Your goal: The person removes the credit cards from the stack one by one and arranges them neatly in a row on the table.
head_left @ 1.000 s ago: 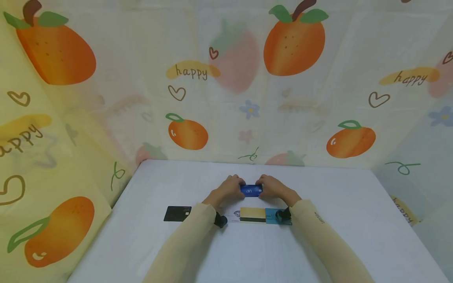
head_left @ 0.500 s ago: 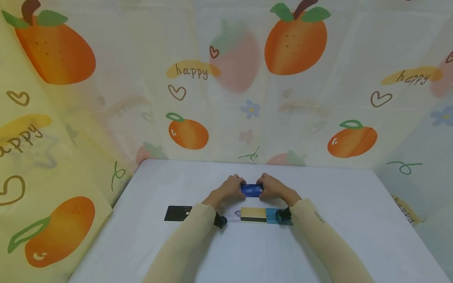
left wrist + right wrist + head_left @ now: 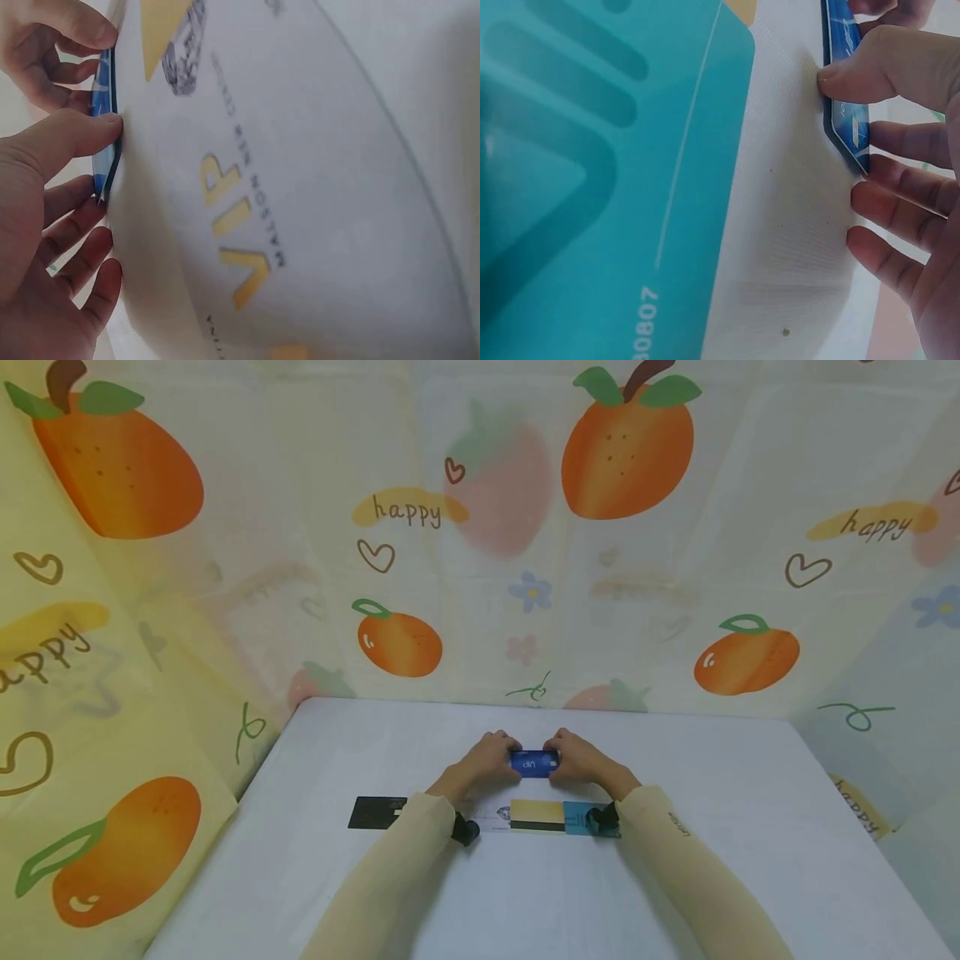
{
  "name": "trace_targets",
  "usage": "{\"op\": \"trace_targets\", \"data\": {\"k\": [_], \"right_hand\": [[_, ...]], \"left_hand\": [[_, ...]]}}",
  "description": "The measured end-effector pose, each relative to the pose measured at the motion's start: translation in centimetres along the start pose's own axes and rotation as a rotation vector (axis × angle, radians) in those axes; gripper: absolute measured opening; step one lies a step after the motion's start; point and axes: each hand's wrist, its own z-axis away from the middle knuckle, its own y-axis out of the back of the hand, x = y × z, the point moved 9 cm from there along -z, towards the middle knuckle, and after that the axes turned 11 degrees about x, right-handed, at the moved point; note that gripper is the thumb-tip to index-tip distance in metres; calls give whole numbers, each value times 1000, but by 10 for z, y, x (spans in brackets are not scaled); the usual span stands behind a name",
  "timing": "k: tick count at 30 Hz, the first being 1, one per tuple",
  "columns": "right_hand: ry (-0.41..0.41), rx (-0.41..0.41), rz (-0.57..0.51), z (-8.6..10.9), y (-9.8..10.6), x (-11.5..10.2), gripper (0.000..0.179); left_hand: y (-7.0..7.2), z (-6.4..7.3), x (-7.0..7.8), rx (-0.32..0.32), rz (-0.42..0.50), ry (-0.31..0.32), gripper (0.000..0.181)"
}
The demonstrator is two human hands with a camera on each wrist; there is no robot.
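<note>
Between both hands is a blue card (image 3: 534, 764) with "VIP" lettering, upside down from my side, at the middle of the table. My left hand (image 3: 486, 758) pinches its left end. In the left wrist view the thumb lies on the near edge and the fingers are behind. My right hand (image 3: 583, 760) pinches the other end the same way. A dark edge shows along the card's side in the right wrist view. Nearer me lie a black card (image 3: 373, 812), a white card (image 3: 491, 819), a gold card (image 3: 536, 811) and a teal card (image 3: 576, 815).
The cards lie in a row on a white-covered table (image 3: 540, 902), the white, gold and teal ones side by side. Dark wrist cameras hang over the row, partly covering the white and teal cards. A fruit-printed cloth (image 3: 300, 527) surrounds the table's back and sides.
</note>
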Motion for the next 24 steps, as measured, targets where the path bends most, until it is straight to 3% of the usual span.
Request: {"op": "trace_targets", "data": {"k": [16, 24], "right_hand": [[-14, 7, -1, -1, -1, 1, 54], [29, 43, -12, 4, 3, 1, 54]], "left_hand": [[3, -1, 1, 23, -13, -32, 55], [0, -1, 3, 28, -17, -43, 54]]}}
